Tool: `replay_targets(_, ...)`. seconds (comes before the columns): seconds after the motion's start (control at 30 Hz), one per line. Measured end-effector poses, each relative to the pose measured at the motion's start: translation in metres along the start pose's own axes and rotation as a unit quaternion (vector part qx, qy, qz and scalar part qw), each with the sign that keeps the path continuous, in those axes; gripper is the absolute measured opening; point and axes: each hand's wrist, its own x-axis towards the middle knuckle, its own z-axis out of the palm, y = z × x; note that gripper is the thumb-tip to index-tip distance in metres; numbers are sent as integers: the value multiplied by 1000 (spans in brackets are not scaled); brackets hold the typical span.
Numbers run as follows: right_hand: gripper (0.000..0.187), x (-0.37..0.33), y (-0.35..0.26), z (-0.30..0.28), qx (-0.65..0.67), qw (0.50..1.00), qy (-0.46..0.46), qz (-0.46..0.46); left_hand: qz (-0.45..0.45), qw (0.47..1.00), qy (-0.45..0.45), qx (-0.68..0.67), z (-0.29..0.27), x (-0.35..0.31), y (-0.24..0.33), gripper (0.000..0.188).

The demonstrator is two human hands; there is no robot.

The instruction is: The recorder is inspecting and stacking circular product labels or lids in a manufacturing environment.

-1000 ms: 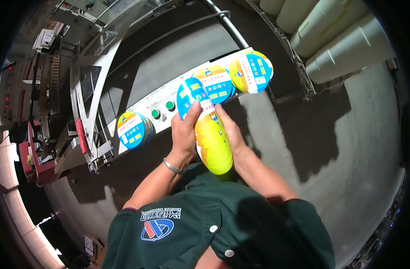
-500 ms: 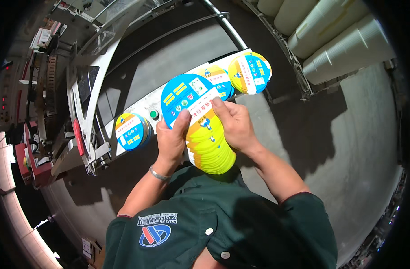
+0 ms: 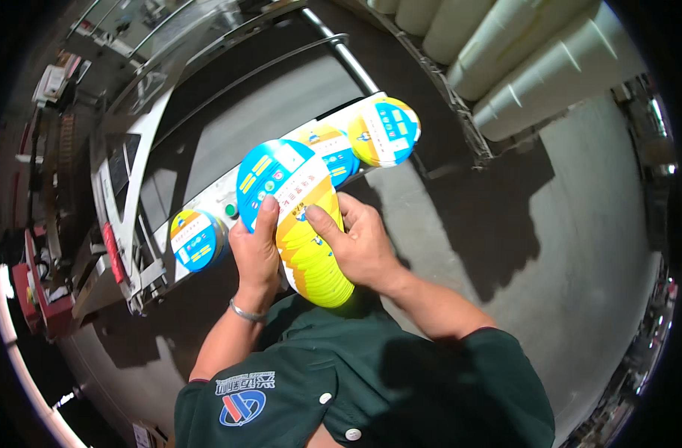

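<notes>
I hold a thick, fanned-out stack of round printed cards (image 3: pixel 300 237) in front of my chest, coloured blue, white, orange and yellow. My left hand (image 3: pixel 254 250) grips its left side, thumb on the printed face. From the right, my right hand (image 3: pixel 365 248) clasps the stack, thumb lying across the orange part and fingers hidden behind. The cards spread in steps toward me, down to a bright yellow lower edge. Beyond my hands, similar round cards lie piled on a pale ledge: one pile (image 3: pixel 195 240) at left, another (image 3: pixel 332 154) partly behind my stack, and a third (image 3: pixel 386 133) at right.
A green push button (image 3: pixel 230 210) sits on the ledge (image 3: pixel 216 196) beside the left pile. A machine's metal frame (image 3: pixel 136 168) with a red handle (image 3: pixel 113 252) rises at left. Large white rolls (image 3: pixel 539 71) lie at the far right, above a grey floor (image 3: pixel 580 239).
My right thumb has slid down from the white band to the orange part, and the right hand sits lower along the stack. The whole view has shifted, so the ledge and piles appear farther left.
</notes>
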Motion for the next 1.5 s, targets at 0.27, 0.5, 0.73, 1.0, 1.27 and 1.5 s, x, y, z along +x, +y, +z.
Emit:
replay_targets(0.27, 38, -13, 50, -8, 378, 910, 59, 162, -29, 994, -51, 87, 22, -8, -7, 31)
replay_targets(0.5, 39, -69, -6, -21, 253, 961, 110, 19, -61, 972, -206, -96, 53, -37, -22, 40)
replay_targets(0.73, 45, -137, -21, -109, 146, 952, 269, -24, -142, 932, -332, -15, 133, -59, -68, 30)
replay_targets(1.0, 51, -218, 6, -278, 448, 842, 291, -73, -290, 867, -405, 37, 306, -115, -210, 34)
replay_targets(1.27, 46, -313, -63, -577, 219, 846, 479, -76, -308, 869, -388, 12, 564, -202, -389, 28)
replay_targets(1.5, 46, -346, -146, -783, 132, 891, 434, 35, -281, 873, -371, 143, 746, -209, -454, 34)
